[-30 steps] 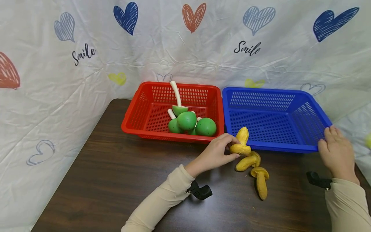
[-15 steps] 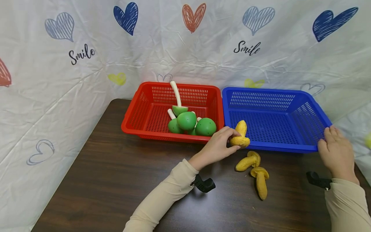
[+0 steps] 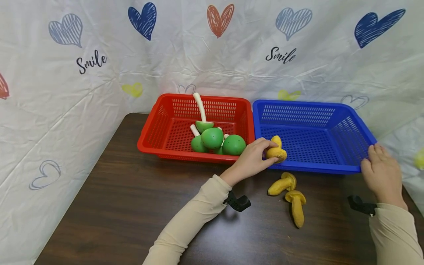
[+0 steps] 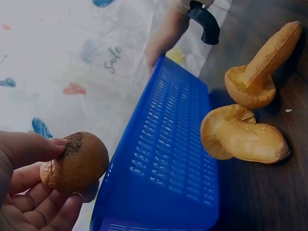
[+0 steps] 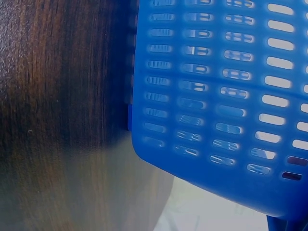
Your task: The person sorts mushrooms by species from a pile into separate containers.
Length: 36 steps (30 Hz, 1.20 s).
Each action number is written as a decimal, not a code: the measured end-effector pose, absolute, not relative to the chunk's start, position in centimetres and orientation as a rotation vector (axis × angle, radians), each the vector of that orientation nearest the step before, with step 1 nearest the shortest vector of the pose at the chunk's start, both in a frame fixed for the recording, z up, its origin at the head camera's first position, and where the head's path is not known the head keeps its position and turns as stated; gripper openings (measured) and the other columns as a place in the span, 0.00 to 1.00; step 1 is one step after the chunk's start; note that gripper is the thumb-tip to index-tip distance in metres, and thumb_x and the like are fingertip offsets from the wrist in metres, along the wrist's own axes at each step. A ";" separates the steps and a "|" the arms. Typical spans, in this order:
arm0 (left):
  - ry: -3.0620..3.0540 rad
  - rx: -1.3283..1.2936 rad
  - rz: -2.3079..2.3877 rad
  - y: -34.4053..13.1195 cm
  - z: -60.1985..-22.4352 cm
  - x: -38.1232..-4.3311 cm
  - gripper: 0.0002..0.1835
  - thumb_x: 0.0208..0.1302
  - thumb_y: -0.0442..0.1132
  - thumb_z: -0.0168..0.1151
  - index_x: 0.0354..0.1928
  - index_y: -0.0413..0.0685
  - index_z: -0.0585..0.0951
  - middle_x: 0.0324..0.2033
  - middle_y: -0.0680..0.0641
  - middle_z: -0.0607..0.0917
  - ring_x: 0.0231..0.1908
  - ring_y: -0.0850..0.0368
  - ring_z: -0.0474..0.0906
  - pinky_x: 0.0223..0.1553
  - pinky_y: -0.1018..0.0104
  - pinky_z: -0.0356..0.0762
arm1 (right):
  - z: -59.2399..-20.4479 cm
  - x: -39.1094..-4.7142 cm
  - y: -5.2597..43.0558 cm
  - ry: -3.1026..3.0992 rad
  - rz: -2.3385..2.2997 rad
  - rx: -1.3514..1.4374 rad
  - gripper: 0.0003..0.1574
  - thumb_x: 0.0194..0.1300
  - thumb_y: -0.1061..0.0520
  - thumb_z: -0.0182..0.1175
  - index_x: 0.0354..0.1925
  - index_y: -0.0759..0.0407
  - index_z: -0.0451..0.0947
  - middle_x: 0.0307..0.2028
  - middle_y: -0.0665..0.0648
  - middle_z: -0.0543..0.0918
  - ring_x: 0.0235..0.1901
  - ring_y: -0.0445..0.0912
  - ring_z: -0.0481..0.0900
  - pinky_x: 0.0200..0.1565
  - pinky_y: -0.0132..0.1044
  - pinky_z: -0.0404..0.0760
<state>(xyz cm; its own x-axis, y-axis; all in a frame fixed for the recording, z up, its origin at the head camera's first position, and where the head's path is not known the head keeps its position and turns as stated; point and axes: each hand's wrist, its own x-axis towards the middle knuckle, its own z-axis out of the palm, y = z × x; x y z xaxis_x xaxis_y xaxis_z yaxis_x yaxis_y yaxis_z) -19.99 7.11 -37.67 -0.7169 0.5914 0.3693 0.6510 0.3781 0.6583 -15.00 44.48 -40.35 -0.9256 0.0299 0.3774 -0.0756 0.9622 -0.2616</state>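
My left hand [image 3: 255, 156] pinches a yellow mushroom [image 3: 277, 152] between thumb and fingers, over the front left corner of the blue basket [image 3: 318, 167]. In the left wrist view the mushroom's rounded cap [image 4: 79, 166] shows a dark patch beside the thumb, and most of its stem is hidden. My right hand [image 3: 384, 175] holds the blue basket's front right corner at the rim. On the table in front of the basket lie two more yellow mushrooms, one on its side [image 3: 281, 184] and one with its stem pointing toward me [image 3: 297, 209].
A red basket [image 3: 185, 155] stands left of the blue one, holding several green-capped mushrooms [image 3: 212, 138] with white stems. Both sit at the back of the dark wooden table [image 3: 132, 206]. Behind them hangs a white cloth [image 3: 185, 48] printed with hearts.
My left hand has lifted the pinched mushroom up and away from me, from beside the loose mushrooms to above the blue basket's front rim. My right hand stays at the basket's corner.
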 end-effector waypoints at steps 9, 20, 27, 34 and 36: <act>-2.560 -1.098 -1.260 7.8 -37.6 -20.8 0.19 0.61 0.39 0.65 0.53 0.41 0.78 0.42 0.48 0.79 0.37 0.62 0.73 0.37 0.85 0.67 | -40.5 -15.0 44.5 -2.705 0.413 0.032 0.33 0.65 0.61 0.35 0.62 0.85 0.53 0.62 0.83 0.54 0.67 0.68 0.49 0.67 0.54 0.44; -2.615 -1.009 -1.345 7.8 -37.6 -21.7 0.18 0.62 0.38 0.64 0.53 0.42 0.78 0.42 0.48 0.80 0.38 0.62 0.74 0.38 0.84 0.68 | -40.6 -15.5 44.3 -2.661 0.405 0.028 0.32 0.64 0.61 0.37 0.60 0.86 0.57 0.59 0.83 0.58 0.65 0.70 0.53 0.67 0.54 0.47; -2.569 -1.040 -1.444 7.8 -37.8 -21.8 0.16 0.63 0.35 0.62 0.52 0.39 0.78 0.42 0.47 0.80 0.40 0.60 0.77 0.41 0.83 0.70 | -40.6 -15.5 44.4 -2.657 0.403 0.012 0.32 0.64 0.61 0.37 0.59 0.86 0.57 0.59 0.83 0.58 0.65 0.70 0.54 0.66 0.55 0.48; -2.559 -1.056 -1.461 7.7 -38.0 -21.9 0.15 0.63 0.35 0.61 0.52 0.39 0.78 0.42 0.46 0.81 0.41 0.60 0.77 0.41 0.83 0.70 | -40.5 -15.3 44.5 -2.682 0.412 0.013 0.33 0.64 0.61 0.37 0.60 0.86 0.56 0.60 0.83 0.57 0.65 0.70 0.52 0.66 0.55 0.47; -2.564 -1.052 -1.459 7.7 -38.0 -21.9 0.15 0.64 0.36 0.61 0.52 0.39 0.78 0.42 0.46 0.81 0.41 0.61 0.77 0.41 0.83 0.70 | -40.5 -15.3 44.5 -2.685 0.408 0.018 0.33 0.65 0.60 0.38 0.60 0.86 0.56 0.60 0.83 0.57 0.65 0.70 0.52 0.66 0.55 0.47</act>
<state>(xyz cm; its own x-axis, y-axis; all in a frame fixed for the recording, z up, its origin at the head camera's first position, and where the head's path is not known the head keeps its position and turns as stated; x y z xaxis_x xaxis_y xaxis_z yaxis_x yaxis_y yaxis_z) -21.87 7.69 -38.04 -0.7742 0.5457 0.3207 0.5545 0.3404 0.7594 -15.29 44.50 -40.46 -0.9108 0.0493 0.4098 -0.0747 0.9568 -0.2812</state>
